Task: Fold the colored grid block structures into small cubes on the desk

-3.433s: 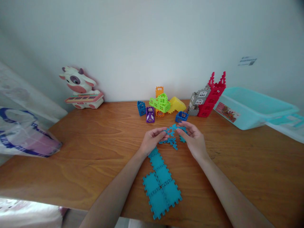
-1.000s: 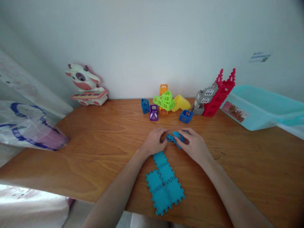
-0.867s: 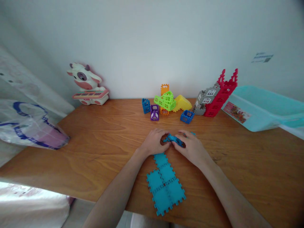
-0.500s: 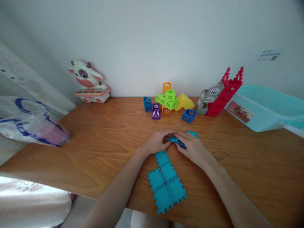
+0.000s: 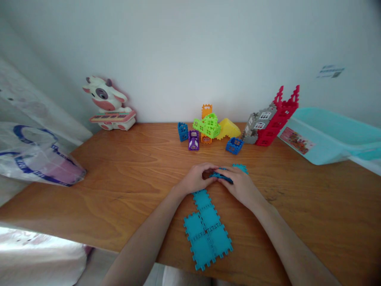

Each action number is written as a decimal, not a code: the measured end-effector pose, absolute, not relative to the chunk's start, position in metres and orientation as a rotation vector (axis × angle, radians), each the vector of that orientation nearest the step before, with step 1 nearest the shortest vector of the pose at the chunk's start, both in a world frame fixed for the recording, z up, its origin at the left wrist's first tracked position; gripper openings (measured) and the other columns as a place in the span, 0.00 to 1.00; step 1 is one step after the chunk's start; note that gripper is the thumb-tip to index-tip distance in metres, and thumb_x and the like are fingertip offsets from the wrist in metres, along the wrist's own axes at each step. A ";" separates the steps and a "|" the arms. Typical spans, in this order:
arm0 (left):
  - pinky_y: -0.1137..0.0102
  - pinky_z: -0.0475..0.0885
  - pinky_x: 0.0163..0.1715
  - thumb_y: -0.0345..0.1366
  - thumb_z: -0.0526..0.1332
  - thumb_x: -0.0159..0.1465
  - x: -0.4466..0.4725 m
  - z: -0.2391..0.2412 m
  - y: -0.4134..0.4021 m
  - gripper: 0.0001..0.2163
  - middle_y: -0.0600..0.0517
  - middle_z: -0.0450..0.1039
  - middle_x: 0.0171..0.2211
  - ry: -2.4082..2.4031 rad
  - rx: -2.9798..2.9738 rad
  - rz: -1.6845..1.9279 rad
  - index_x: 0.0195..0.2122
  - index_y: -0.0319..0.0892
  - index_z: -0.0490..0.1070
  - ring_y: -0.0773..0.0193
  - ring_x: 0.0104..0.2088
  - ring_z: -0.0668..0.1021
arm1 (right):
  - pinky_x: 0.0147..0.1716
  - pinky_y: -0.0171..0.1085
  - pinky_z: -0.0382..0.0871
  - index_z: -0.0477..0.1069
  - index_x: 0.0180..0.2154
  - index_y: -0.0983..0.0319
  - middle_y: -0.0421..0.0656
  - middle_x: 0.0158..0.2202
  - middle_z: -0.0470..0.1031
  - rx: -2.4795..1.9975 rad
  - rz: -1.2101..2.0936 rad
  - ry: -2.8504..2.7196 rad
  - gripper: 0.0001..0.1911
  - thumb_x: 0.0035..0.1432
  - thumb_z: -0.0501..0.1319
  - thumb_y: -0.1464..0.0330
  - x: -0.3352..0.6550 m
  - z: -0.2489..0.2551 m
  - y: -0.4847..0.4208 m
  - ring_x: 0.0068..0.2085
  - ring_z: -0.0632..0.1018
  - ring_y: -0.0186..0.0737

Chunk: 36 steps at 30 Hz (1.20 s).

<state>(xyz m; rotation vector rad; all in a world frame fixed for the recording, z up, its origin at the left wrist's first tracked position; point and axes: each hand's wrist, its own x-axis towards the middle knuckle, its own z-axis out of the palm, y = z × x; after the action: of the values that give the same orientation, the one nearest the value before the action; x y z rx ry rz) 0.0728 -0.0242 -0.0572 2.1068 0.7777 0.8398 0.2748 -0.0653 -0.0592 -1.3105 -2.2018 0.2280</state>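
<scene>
Blue toothed pieces (image 5: 220,176) pinched between left hand (image 5: 195,181) and right hand (image 5: 242,186), largely hidden by fingers; flat tile panel (image 5: 206,232) laid between forearms; toy blocks (image 5: 208,126) clustered beyond.

My left hand (image 5: 196,179) and right hand (image 5: 242,184) met at the middle of the counter (image 5: 119,178), both gripping a panel piece (image 5: 219,176) between them. Just before my hands, toward the near edge, a sheet of joined panels (image 5: 206,228) lay flat. A loose panel (image 5: 240,167) lay just behind my right hand. By the wall stood a cluster of block houses (image 5: 208,126), with a toy car (image 5: 193,140) before it and a panel tower (image 5: 272,117) to its right. A storage tub (image 5: 327,139) sat far right, a cow toy piano (image 5: 110,109) back left, and a plastic bag (image 5: 35,159) at the left edge.
</scene>
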 end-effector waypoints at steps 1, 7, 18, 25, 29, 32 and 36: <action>0.63 0.74 0.51 0.36 0.66 0.61 0.073 -0.058 -0.024 0.17 0.45 0.77 0.49 0.797 2.134 0.837 0.52 0.41 0.73 0.57 0.48 0.79 | 0.50 0.53 0.74 0.76 0.50 0.56 0.47 0.48 0.80 -1.313 0.237 -2.195 0.17 0.59 0.63 0.73 0.275 -0.058 -0.065 0.48 0.80 0.51; 0.62 0.73 0.53 0.31 0.65 0.61 0.074 -0.060 -0.027 0.23 0.46 0.77 0.51 0.831 2.131 0.821 0.58 0.43 0.67 0.59 0.49 0.79 | 0.53 0.55 0.71 0.70 0.55 0.58 0.50 0.53 0.77 -1.362 0.264 -2.125 0.21 0.60 0.62 0.71 0.275 -0.062 -0.066 0.52 0.78 0.53; 0.66 0.75 0.49 0.28 0.62 0.61 0.073 -0.058 -0.025 0.19 0.48 0.78 0.48 0.835 2.129 0.807 0.54 0.43 0.71 0.62 0.46 0.80 | 0.52 0.50 0.70 0.71 0.49 0.55 0.46 0.50 0.79 -1.347 0.379 -2.077 0.16 0.59 0.64 0.69 0.276 -0.057 -0.064 0.51 0.78 0.49; 0.65 0.75 0.50 0.26 0.63 0.60 0.073 -0.058 -0.026 0.19 0.47 0.78 0.49 0.872 2.075 0.796 0.52 0.42 0.72 0.60 0.48 0.80 | 0.37 0.41 0.73 0.67 0.42 0.57 0.42 0.38 0.78 -1.511 0.591 -1.869 0.18 0.52 0.70 0.64 0.277 -0.054 -0.067 0.37 0.79 0.43; 0.67 0.75 0.50 0.23 0.61 0.59 0.074 -0.055 -0.027 0.17 0.49 0.79 0.47 0.852 2.051 0.749 0.49 0.43 0.74 0.62 0.46 0.81 | 0.33 0.38 0.69 0.66 0.40 0.57 0.39 0.34 0.76 -1.521 0.617 -1.852 0.17 0.51 0.70 0.64 0.275 -0.052 -0.068 0.34 0.77 0.40; 0.68 0.75 0.48 0.21 0.61 0.58 0.074 -0.054 -0.028 0.17 0.51 0.80 0.45 0.877 2.073 0.762 0.47 0.43 0.75 0.63 0.44 0.81 | 0.35 0.38 0.68 0.66 0.40 0.57 0.40 0.35 0.75 -1.475 0.580 -1.916 0.15 0.54 0.68 0.66 0.275 -0.051 -0.069 0.35 0.76 0.41; 0.69 0.75 0.45 0.23 0.61 0.59 0.075 -0.055 -0.028 0.16 0.51 0.80 0.43 0.841 2.113 0.788 0.46 0.43 0.75 0.64 0.41 0.80 | 0.37 0.40 0.66 0.65 0.38 0.57 0.42 0.37 0.74 -1.450 0.474 -2.026 0.11 0.56 0.67 0.67 0.275 -0.050 -0.069 0.39 0.75 0.44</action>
<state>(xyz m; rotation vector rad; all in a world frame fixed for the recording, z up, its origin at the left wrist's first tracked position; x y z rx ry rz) 0.0746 -0.0277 -0.0550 2.1134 0.8406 0.7878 0.2754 -0.0686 -0.0500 -1.4500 -2.0258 0.4741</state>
